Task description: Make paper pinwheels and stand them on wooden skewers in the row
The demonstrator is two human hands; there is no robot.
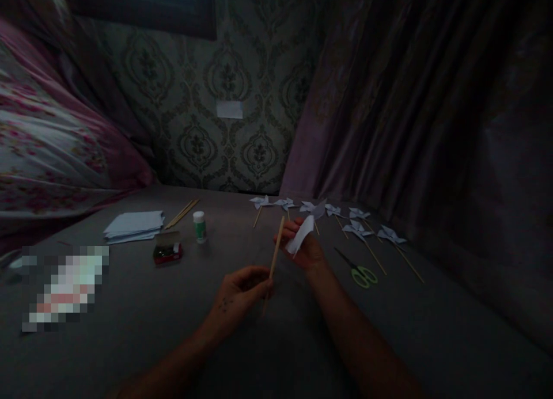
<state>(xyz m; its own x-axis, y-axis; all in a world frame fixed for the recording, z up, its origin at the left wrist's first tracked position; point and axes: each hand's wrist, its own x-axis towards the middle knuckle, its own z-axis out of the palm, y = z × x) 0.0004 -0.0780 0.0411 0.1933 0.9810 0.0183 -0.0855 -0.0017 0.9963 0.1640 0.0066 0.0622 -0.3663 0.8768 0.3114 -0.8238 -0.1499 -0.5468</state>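
My left hand [242, 289] is closed, pinching a thin wooden stick [277, 246] near its lower part and holding it tilted almost upright. My right hand [313, 254] grips a piece of white paper [301, 235] just right of the stick's upper end. The paper looks curved or folded; its exact form is too dim to tell. Beyond the right hand lie several white paper pinwheels on sticks, one of them a pinwheel [358, 231] with its stick pointing toward me. Green-handled scissors [365, 276] rest right of my right forearm, blades slightly apart.
On the left of the grey surface [173, 307] are a stack of white paper [133, 225], loose wooden sticks [182, 213], a small red-edged box [167, 253] and a white-capped green glue bottle [200, 228]. A blurred-out item [69, 287] lies further left. Curtains [367, 99] hang at right.
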